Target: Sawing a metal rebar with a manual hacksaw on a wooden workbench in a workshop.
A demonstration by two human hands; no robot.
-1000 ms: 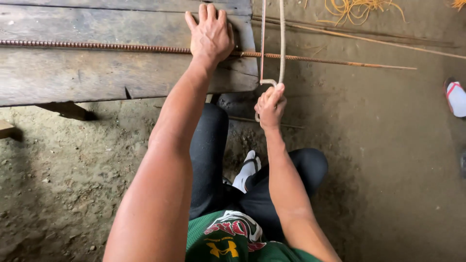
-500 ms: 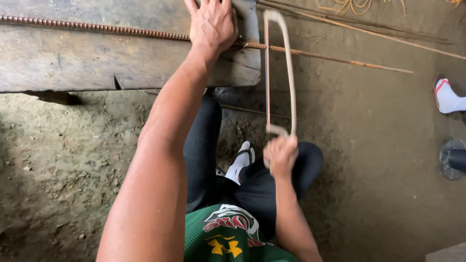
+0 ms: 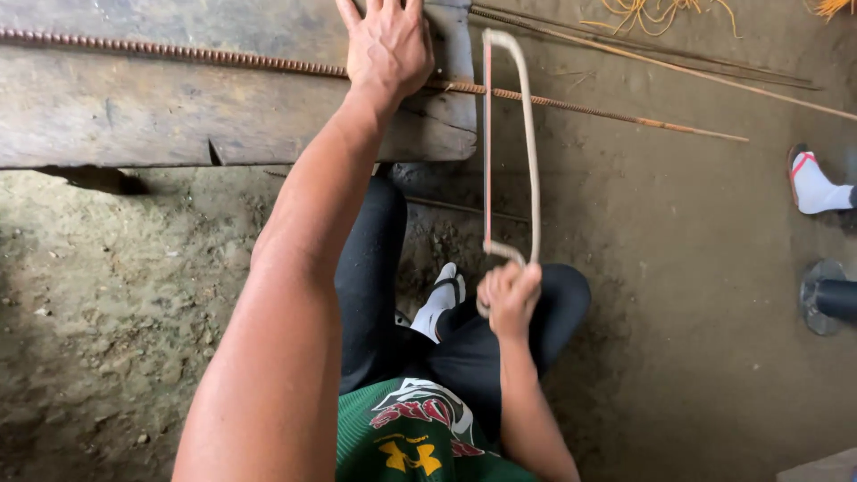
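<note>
My left hand presses flat, fingers spread, on a rusty ribbed steel bar that lies along a worn wooden plank. The bar sticks out past the plank's right end. My right hand grips the handle of a hacksaw. Its pale frame and thin blade stand across the bar just right of the plank's end. The blade meets the bar near the saw's far tip.
Bare dirt ground lies under and around the plank. Thin rods and orange strands lie at the top right. Another person's foot in a white sock and sandal is at the right edge, with a dark round object below it.
My right hand has pulled the hacksaw back toward me, so more of the frame shows below the bar. The left hand stays pressed on the bar.
</note>
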